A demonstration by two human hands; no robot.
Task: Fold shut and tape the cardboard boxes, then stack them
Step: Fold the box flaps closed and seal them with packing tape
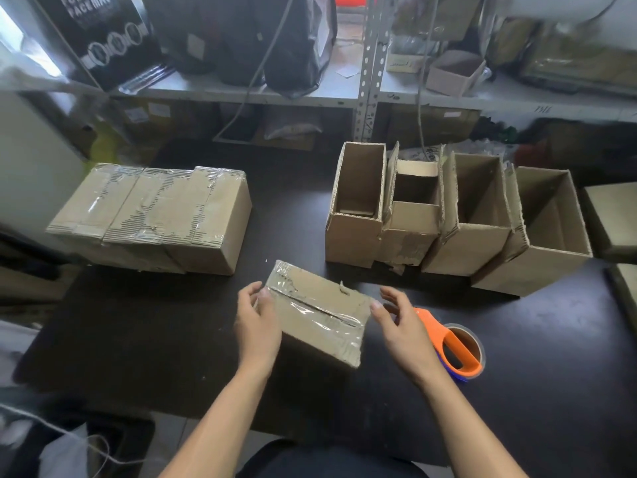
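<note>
Sitting between both hands on the dark worktop [517,339], the taped box [319,313] runs long from far-left to near-right, left hand [256,326] touching one end, right hand [400,326] loose beside the other, the finished stack [155,215] lying well off to the left.

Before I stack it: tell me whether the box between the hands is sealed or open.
Sealed. The box between the hands has its flaps folded flat, and clear tape runs along the seam and over both ends.
</note>
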